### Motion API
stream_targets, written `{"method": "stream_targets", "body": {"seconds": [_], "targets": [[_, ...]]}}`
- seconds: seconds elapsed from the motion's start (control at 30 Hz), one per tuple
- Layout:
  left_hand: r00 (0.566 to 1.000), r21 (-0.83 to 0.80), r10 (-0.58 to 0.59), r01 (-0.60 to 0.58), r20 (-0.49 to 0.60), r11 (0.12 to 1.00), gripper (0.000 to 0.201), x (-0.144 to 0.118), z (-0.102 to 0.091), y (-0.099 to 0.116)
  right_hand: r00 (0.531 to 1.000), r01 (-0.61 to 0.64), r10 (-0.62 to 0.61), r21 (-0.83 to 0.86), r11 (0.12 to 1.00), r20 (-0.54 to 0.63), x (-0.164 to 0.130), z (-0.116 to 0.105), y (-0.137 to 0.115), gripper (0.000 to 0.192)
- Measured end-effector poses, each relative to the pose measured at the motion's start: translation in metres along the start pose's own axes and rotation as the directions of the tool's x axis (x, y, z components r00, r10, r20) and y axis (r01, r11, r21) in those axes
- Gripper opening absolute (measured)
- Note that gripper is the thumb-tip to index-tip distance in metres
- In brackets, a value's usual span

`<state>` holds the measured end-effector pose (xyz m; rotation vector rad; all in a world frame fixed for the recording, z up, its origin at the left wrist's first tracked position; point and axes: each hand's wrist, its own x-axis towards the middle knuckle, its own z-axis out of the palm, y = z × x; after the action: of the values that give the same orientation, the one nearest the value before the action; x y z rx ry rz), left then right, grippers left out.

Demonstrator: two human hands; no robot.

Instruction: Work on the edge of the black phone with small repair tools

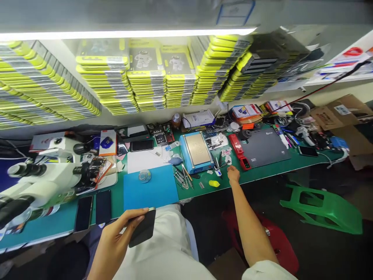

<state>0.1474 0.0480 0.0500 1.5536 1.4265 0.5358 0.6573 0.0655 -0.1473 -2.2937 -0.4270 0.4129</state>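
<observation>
My left hand [121, 233] is closed on a dark phone [143, 229], thumb and fingers gripping its upper edge above my lap. Out at the front edge of the bench, my right hand [233, 175] has its fingers curled together; anything small between them is hidden. Just left of that hand lie tweezers [217, 167] and small loose parts. A red handheld device [240, 153] sits just beyond it. Left of these stands a blue heating plate [196, 151] with a metal top. A blue mat [150, 192] carries a small clear round dish [145, 176].
A white microscope [49, 167] stands at the left, with two dark phones [93, 210] beside it. Yellow-edged boxes [105, 77] are stacked on the shelf. A grey mat [265, 146] lies on the right. Green [323, 206] and red stools [279, 249] are below the bench.
</observation>
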Motion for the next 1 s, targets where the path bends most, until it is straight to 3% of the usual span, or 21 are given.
{"method": "stream_targets", "body": {"seconds": [0.13,0.2,0.3,0.43,0.57,0.73,1.0], "targets": [[0.999,-0.045,-0.032,0.032,0.003,0.998,0.028,0.002,0.004,0.004,0.994,0.103,-0.103,0.009,0.995,0.038,-0.039,0.007,-0.003,0.044],[0.999,-0.073,-0.045,0.046,0.009,0.996,0.026,0.004,0.006,0.005,0.975,0.158,-0.156,0.002,0.987,0.161,-0.075,0.022,-0.001,0.038],[0.997,-0.107,-0.072,0.072,0.002,0.992,0.026,0.006,0.007,0.007,0.897,0.215,-0.182,-0.038,0.976,0.404,-0.133,0.055,0.003,0.033],[0.995,-0.137,-0.096,0.094,-0.003,0.986,0.026,0.006,0.004,0.008,0.803,0.262,-0.165,-0.090,0.961,0.573,-0.178,0.101,0.000,0.034],[0.994,-0.153,-0.109,0.106,-0.010,0.983,0.024,0.006,-0.002,0.007,0.768,0.301,-0.158,-0.132,0.945,0.621,-0.187,0.134,-0.013,0.038],[0.993,-0.172,-0.117,0.111,-0.024,0.979,0.025,0.009,-0.008,0.003,0.779,0.300,-0.112,-0.209,0.931,0.617,-0.187,0.162,-0.024,0.040],[0.991,-0.214,-0.126,0.115,-0.041,0.970,0.024,0.013,-0.011,0.001,0.752,0.289,-0.050,-0.260,0.921,0.658,-0.184,0.173,-0.020,0.041]]}}
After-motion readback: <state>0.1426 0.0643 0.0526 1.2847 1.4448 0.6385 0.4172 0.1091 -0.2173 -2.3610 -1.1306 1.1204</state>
